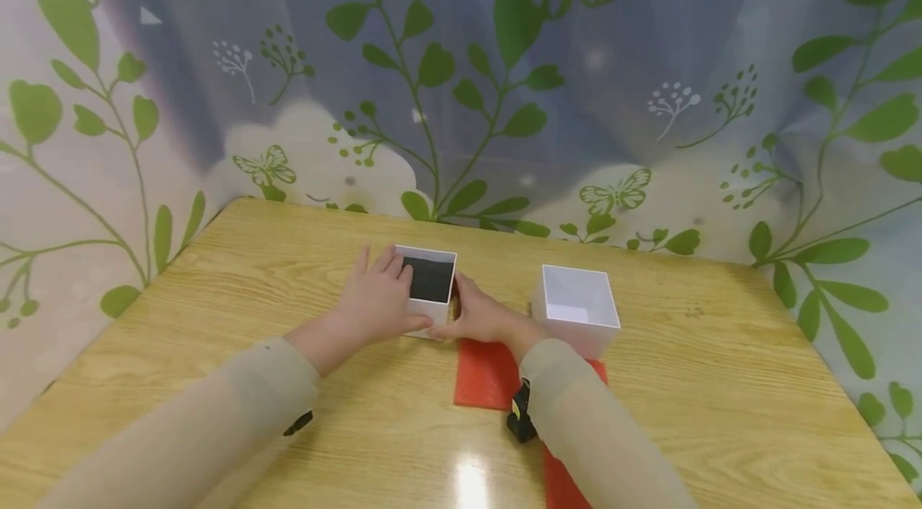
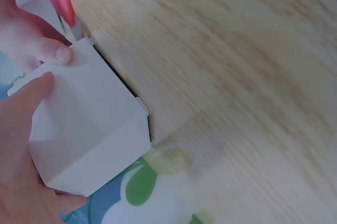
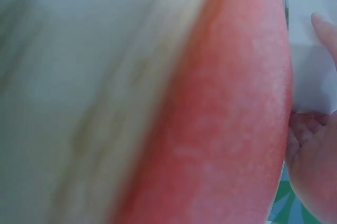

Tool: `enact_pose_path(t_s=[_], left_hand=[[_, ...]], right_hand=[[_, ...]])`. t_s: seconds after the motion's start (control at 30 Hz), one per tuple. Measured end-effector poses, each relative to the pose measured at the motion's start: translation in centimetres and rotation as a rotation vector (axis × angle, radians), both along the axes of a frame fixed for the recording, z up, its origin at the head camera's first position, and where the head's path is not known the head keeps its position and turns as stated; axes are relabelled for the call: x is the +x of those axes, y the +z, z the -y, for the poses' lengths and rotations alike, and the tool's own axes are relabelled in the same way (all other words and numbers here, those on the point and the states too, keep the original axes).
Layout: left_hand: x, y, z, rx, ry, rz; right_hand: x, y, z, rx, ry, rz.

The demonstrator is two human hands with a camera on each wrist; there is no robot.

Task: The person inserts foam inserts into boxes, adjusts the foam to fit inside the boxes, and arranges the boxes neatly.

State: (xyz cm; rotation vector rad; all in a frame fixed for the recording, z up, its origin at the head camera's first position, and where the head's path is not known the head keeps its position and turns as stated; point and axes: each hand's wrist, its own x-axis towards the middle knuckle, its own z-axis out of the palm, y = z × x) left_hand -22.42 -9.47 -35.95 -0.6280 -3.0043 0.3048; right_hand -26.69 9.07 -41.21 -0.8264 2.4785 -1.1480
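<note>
A white open-topped box (image 1: 429, 315) stands on the wooden table between my two hands, with a dark, flat piece (image 1: 428, 278) inside it. My left hand (image 1: 376, 301) holds the box's left side, fingers over the rim and thumb on the front wall. On the opposite side, my right hand (image 1: 484, 317) grips the box with its thumb on the front and its other fingers along the right wall. In the left wrist view, both thumbs lie against the box's white face (image 2: 89, 108). The right wrist view catches only part of the box (image 3: 310, 76), beside my right hand.
A second white open-topped box (image 1: 579, 329) stands to the right, beyond my right forearm. Red sheets (image 1: 484, 381) lie on the table (image 1: 382, 429) beneath that forearm. Behind the table hangs a curtain (image 1: 461, 93) with leaves and butterflies.
</note>
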Motion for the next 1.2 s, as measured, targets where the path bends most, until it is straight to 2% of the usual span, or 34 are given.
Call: enact_pose_path(t_s=[0.27,0.4,0.53,0.7,0.83,1.1,1.2], left_hand=[[0.0,0.1,-0.2,0.095,0.003,0.039],[-0.1,0.0,-0.3,0.126,-0.002,0.041],[-0.4,-0.4,-0.3,0.157,-0.016,0.024],[-0.4,-0.5,0.0,0.164,-0.017,0.034],[-0.4,-0.4,0.0,0.169,-0.028,0.039],[-0.3,-0.2,0.1,0.173,-0.032,0.058],[-0.2,-0.3,0.4,0.165,-0.057,0.044]], right_hand=[[-0.2,0.3,0.1,-0.017,0.009,-0.004],[-0.1,0.9,-0.1,-0.022,0.015,0.041],[0.3,2.0,-0.4,-0.03,-0.029,0.088],[0.6,3.1,-0.2,-0.006,-0.113,0.056],[0.5,3.4,-0.1,0.021,-0.14,0.026],[0.4,3.3,0.0,0.04,-0.138,0.032],[0.5,3.2,0.1,0.041,-0.132,0.04]])
